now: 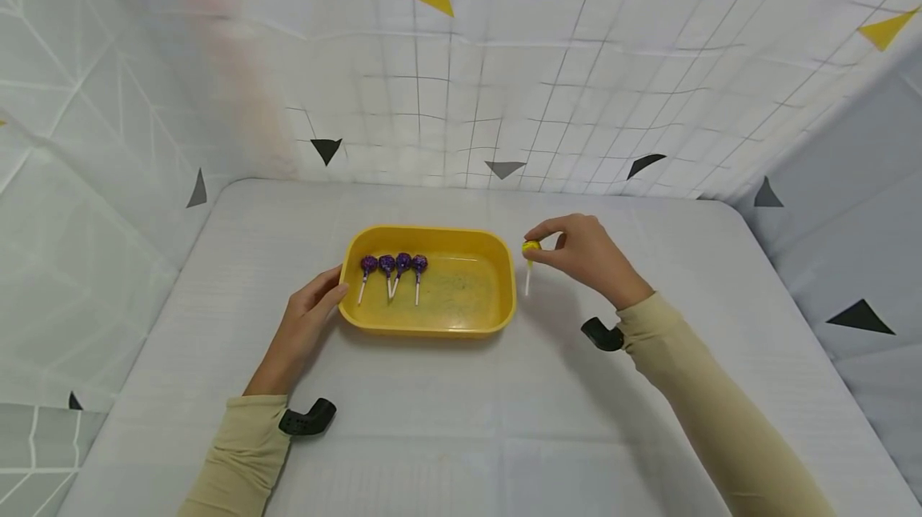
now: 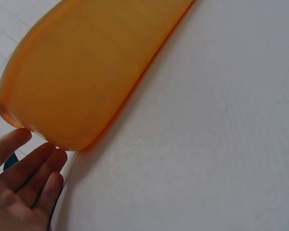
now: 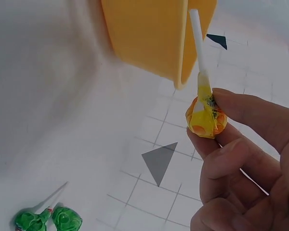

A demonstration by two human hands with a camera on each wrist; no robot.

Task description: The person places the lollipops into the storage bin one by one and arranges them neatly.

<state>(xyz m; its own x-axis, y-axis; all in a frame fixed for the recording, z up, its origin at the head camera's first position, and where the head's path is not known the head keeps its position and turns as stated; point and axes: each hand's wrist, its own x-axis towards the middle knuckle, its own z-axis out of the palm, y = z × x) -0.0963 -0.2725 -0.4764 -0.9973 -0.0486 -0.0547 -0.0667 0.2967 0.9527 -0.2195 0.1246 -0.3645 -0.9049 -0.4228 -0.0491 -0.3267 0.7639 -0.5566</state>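
Note:
My right hand pinches a lollipop in a yellow wrapper between thumb and fingers, just right of the yellow tray. Its white stick points down toward the table in the head view. My left hand touches the outer left end of the tray with its fingers loosely extended, seen also in the left wrist view. Several purple-wrapped lollipops lie side by side in the left half of the tray, sticks toward the near side.
Two green-wrapped lollipops appear at the lower left of the right wrist view; the head view does not show them. A white cloth covers the table. Behind it hangs a white sheet with grid lines and triangles.

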